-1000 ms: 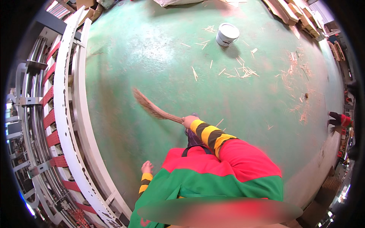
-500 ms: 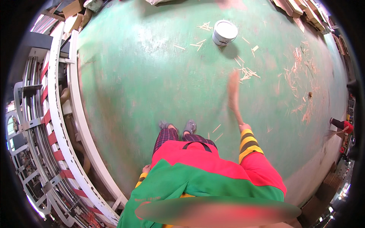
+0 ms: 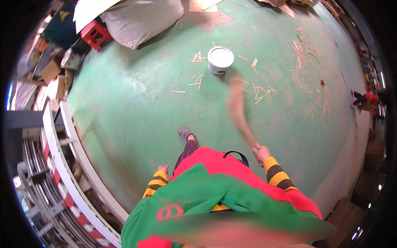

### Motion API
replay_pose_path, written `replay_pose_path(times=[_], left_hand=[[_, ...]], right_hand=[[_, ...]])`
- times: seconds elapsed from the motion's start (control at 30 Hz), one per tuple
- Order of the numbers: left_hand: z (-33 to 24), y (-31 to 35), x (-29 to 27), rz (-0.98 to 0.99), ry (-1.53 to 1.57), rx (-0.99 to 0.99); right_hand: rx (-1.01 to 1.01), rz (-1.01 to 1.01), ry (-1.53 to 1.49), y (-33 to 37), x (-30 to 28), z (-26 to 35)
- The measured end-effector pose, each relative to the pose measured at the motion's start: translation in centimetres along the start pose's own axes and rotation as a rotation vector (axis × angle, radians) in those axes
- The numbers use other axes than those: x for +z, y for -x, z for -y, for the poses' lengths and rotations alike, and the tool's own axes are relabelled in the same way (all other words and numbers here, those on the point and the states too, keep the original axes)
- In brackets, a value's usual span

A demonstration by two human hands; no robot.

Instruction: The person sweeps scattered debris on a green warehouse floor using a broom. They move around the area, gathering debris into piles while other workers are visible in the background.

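My right hand (image 3: 260,153) grips the handle of a straw broom (image 3: 237,105), which is blurred by motion and reaches forward over the green floor (image 3: 136,107). Its brush end is close to a round white bucket (image 3: 220,60) and to scattered wood splinters (image 3: 260,91). My left hand (image 3: 163,168) hangs by my side with its fingers curled and nothing in it. One of my feet (image 3: 185,132) steps forward on the floor.
A white metal frame with red parts (image 3: 70,165) runs along the left. A large grey sack (image 3: 140,20) and a red stool (image 3: 95,33) lie at the back left. More splinters (image 3: 310,74) litter the right side, where another person (image 3: 366,99) stands at the edge.
The broom has swung from my left across to the front right, toward the white bucket. I have walked forward, so the bucket now lies closer.
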State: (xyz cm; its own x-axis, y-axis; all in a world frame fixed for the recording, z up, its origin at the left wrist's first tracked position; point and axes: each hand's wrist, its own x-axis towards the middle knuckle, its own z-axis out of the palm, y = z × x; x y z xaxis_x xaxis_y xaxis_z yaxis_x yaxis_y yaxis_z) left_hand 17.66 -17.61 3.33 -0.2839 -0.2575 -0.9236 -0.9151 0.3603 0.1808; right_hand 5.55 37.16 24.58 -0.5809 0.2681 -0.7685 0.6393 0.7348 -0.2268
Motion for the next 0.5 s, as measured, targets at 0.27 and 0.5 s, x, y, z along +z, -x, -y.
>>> replay_pose_path(times=[0.27, 0.5], left_hand=[[-27.6, -3.5, -13.3, -0.184, 0.339, 0.417], [-30.0, -1.2, -10.9, -0.234, 0.161, 0.545]], right_hand=[[-0.634, 0.333, 0.483, -7.5, 7.6, 21.5], [-0.569, 0.428, 0.339, -21.8, 10.8, 25.1]])
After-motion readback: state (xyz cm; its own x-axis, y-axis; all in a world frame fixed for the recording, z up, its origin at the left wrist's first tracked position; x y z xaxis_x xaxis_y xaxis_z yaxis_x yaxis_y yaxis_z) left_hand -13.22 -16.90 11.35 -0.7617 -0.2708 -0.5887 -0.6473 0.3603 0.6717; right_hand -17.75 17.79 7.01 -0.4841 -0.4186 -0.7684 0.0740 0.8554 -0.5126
